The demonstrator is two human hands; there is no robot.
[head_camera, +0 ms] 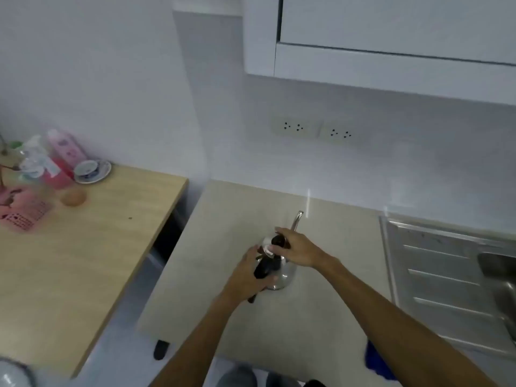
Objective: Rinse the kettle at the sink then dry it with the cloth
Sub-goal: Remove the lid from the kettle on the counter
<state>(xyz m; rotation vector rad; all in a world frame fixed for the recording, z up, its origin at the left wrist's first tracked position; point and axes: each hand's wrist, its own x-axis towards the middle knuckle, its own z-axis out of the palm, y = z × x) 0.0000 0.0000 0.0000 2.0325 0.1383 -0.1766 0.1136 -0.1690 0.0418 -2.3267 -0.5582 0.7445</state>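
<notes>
left grip (pixel 245 272) clasps shiny round steel kettle (pixel 285 277)

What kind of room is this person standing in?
Most likely a small kitchen. A steel sink with a ridged draining board sits at the right, a white wall cupboard hangs above the counter, and the left hand and right hand hold a metal kettle.

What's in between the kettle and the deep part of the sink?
In the head view, a bare strip of counter lies right of the kettle, then comes the ribbed metal drainboard, which leads to the sink basin.
</notes>
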